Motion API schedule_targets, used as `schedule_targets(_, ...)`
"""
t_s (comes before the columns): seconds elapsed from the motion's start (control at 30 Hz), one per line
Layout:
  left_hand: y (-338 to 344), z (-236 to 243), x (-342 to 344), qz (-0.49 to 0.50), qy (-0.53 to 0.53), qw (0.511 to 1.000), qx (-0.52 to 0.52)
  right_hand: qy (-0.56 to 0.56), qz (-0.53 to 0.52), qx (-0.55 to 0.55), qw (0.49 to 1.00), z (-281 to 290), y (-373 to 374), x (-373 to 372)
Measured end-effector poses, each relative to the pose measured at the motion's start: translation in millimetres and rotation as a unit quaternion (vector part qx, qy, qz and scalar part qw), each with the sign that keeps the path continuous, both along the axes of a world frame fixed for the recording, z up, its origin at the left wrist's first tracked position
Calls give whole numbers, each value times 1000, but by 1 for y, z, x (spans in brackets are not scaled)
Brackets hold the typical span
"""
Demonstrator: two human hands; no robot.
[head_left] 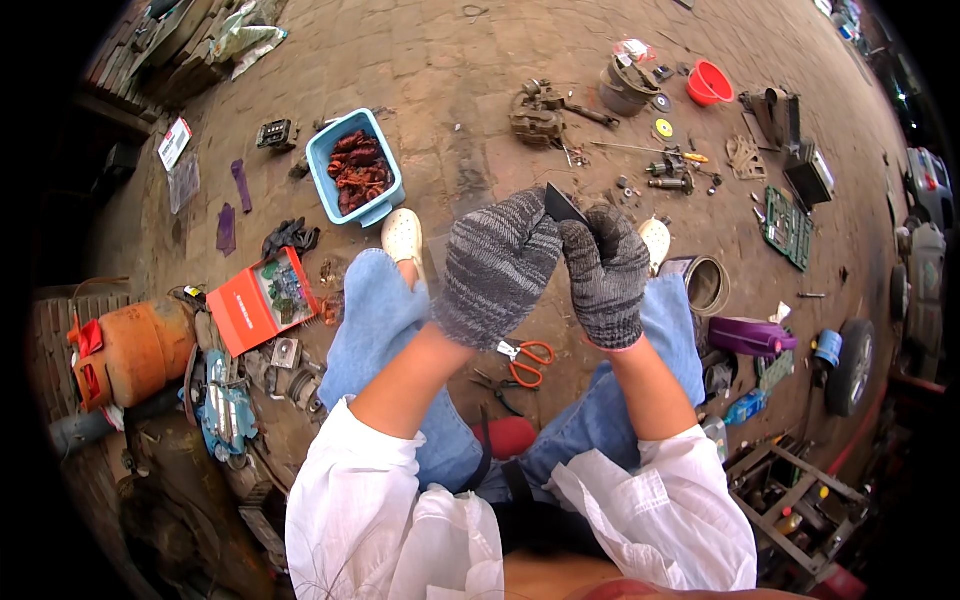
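Note:
Both my hands wear grey-and-black knit gloves and meet in front of my knees. Between them is a thin, flat black piece (563, 206) with a pointed upper corner; I cannot make out its kind. My left hand (500, 268) grips its left side, fingers curled and partly hidden. Closed around its lower right edge is my right hand (610, 275). On the ground below lie scissors with orange handles (530, 365) and, beside them, dark-handled pliers (500, 391). Ahead to the left, a light blue tub (380, 211) holds reddish-brown scraps (360, 172).
An open red box (243, 310) and an orange gas cylinder (140, 350) are at left. Ahead right are greasy metal parts (540, 118), a red bowl (709, 84) and a green tool case (788, 230). A purple container (745, 336) and a wheel (851, 368) stand at right.

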State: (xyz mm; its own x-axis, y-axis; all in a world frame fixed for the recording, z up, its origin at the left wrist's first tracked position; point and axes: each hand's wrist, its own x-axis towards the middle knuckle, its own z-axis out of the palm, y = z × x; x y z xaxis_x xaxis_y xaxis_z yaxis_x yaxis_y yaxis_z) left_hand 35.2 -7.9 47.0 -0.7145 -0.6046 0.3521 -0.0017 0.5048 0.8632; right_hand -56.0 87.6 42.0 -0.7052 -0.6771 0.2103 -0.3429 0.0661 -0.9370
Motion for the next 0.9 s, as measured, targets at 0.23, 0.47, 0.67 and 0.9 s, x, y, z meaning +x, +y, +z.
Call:
schedule_targets(0.23, 31, -12, -8, -83, -30, 996, 16, -197, -185, -152, 951, -23, -17, -66)
schedule_targets(0.47, 0, 7, 2, -71, -56, 963, 253, -271, -99, -153, 945, -22, -7, -53)
schedule_targets(0.67, -1, 6, 4, -44, 9, 970, 238, -257, -38, -162, 952, -35, -2, -50)
schedule_targets(0.9, -3, -2, 3, -39, 11, 984, 171, 108, 65, -44, 991, -42, -8, -51)
